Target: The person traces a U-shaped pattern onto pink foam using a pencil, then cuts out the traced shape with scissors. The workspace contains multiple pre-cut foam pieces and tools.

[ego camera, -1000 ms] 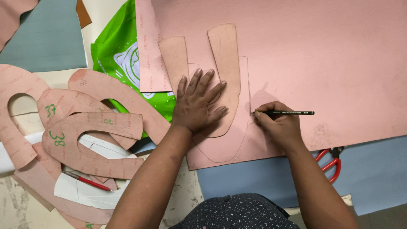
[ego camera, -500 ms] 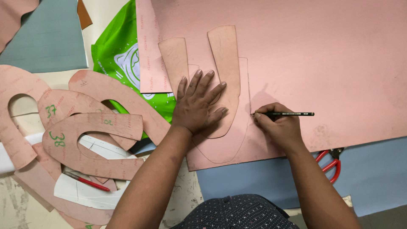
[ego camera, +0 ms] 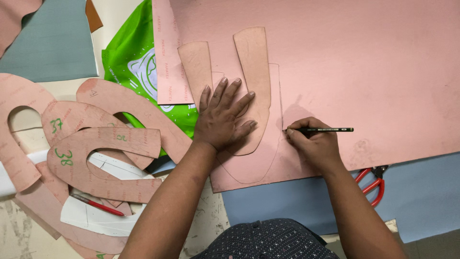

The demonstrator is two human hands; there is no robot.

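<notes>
Nearest the camera, a dark speckled cap (ego camera: 273, 240) fills the bottom edge, and both forearms reach away from it over the worktop (ego camera: 211, 216). To the near right, red-handled scissors (ego camera: 371, 182) lie half under the edge of the big pink sheet (ego camera: 364, 72), on a blue sheet (ego camera: 421, 192). To the near left sits a heap of cut pink U-shaped pieces (ego camera: 96, 144) with a red pen (ego camera: 98, 205) among them. Further out, the right hand (ego camera: 314, 144) has its grip closed on a dark pencil (ego camera: 326, 129), tip touching the pink sheet just right of a traced line. The left hand (ego camera: 223, 120) lies flat with fingers spread, clamped on nothing, pressing down the tan U-shaped template (ego camera: 254, 67), which rests on the near left part of the pink sheet with its two arms pointing far. A pencil outline already shows around the template's near curve and up its right side. To trace well, it seems wise to keep the flat palm's weight steady so the template cannot creep, hold the pencil tip snug to the template's edge, and draw in one even stroke. Beyond the left hand, a green plastic bag (ego camera: 129, 57) lies under the sheet's left edge, and a grey-blue sheet (ego camera: 48, 43) sits at the far left.
</notes>
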